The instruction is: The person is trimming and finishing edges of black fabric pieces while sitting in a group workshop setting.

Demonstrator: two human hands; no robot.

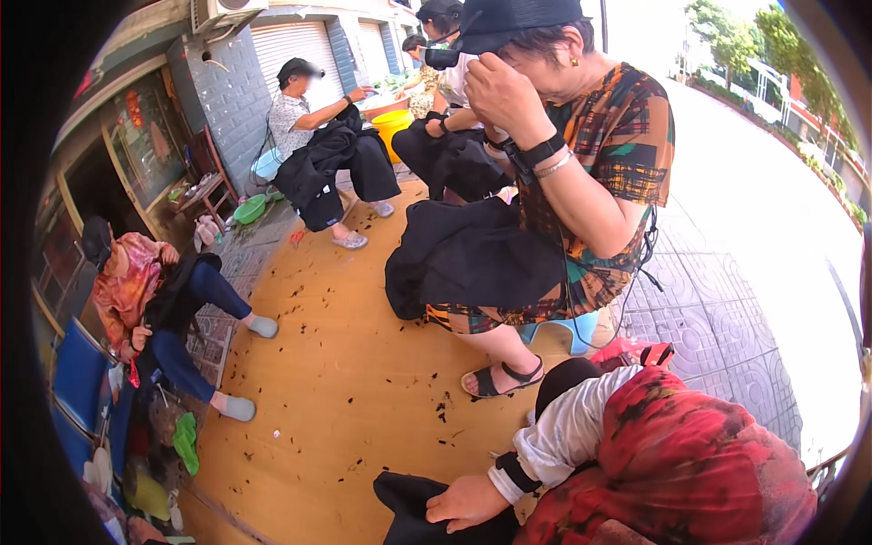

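Observation:
My right arm, in a red patterned top over a white sleeve, reaches in from the lower right with a black band at its wrist. At its end, my right hand (468, 504) is closed on a piece of black cloth (404, 495) at the bottom edge. The fingers press together on the fabric, partly curled; the cloth's lower part runs out of the picture. My left hand is outside the view.
Tan boarding (327, 391) scattered with dark scraps covers the ground. Close on the right, a person (590, 136) sits on a blue stool (577, 331) with black cloth (472, 259) on the lap. Others sit beyond and left. A red bag (631, 352) lies beside my arm.

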